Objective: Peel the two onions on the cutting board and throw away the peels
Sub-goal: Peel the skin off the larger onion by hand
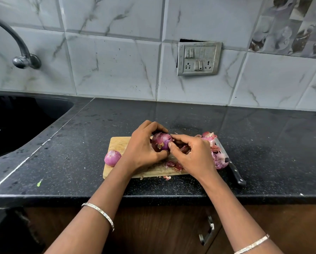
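Holding onion (161,142) in left hand (142,149), root end toward the person; right hand (192,154) pinching its skin.

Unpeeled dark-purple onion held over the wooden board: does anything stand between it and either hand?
Nothing visible. The left hand grips the dark-purple onion directly, and the right hand pinches at its skin.
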The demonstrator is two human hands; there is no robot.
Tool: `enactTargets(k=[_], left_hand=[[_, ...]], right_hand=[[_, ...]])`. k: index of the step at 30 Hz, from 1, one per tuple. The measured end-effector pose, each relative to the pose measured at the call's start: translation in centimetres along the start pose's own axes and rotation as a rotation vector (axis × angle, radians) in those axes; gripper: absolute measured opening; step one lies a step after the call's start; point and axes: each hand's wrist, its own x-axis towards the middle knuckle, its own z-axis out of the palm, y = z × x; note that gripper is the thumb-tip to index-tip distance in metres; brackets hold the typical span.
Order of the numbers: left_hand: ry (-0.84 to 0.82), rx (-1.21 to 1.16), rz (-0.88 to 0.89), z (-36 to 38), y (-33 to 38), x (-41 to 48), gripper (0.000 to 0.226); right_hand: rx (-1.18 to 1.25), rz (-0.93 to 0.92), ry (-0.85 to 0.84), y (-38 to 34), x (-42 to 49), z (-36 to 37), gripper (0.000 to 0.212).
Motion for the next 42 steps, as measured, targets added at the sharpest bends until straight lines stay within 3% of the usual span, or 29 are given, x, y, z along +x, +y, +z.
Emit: enactTargets(k=[14, 20, 42], left_hand=[[0.014, 0.001, 0.023, 0.1, 0.0, 0.0, 0.048], [-0.001, 0.015, 0.037, 0.1, 0.0, 0.0, 0.046], [-0.018, -0.001, 0.046, 0.1, 0.1, 0.0, 0.049]], right_hand=[[-0.002, -0.026, 0.067, 0.3, 0.0, 0.2, 0.021], [0.001, 0.012, -0.012, -0.2, -0.2, 0.0, 0.032], [-0.043, -0.023, 0.059, 0.2, 0.0, 0.2, 0.021]])
